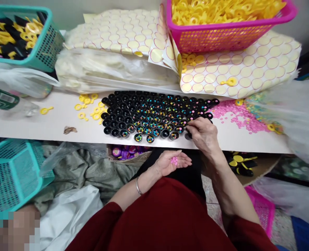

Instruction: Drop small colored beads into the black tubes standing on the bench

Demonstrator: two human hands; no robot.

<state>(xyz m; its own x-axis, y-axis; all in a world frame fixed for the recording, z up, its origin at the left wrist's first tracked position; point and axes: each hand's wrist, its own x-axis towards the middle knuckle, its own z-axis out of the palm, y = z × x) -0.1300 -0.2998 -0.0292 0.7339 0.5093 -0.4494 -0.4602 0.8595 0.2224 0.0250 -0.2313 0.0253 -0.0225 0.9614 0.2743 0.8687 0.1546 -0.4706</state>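
Palm up at the table's front edge, my left hand (170,163) is slightly cupped and holds a small heap of pink pellets (174,160). Over the right end of a block of small black cups (121,124), my right hand (203,134) is closed in a pinch; what sits between its fingertips is too small to make out. Many cups in the middle hold multicoloured pellets (153,124), while those at the left look dark inside. Single pink pellets lie on top in several cups near my right hand.
Loose pink pellets (244,116) spread across the table at right, beside a clear plastic bag (295,118). Yellow ring-ended pieces (86,101) lie left of the cups. Behind stand a pink basket (222,36) and a teal basket (43,45). A bottle (2,99) lies far left.
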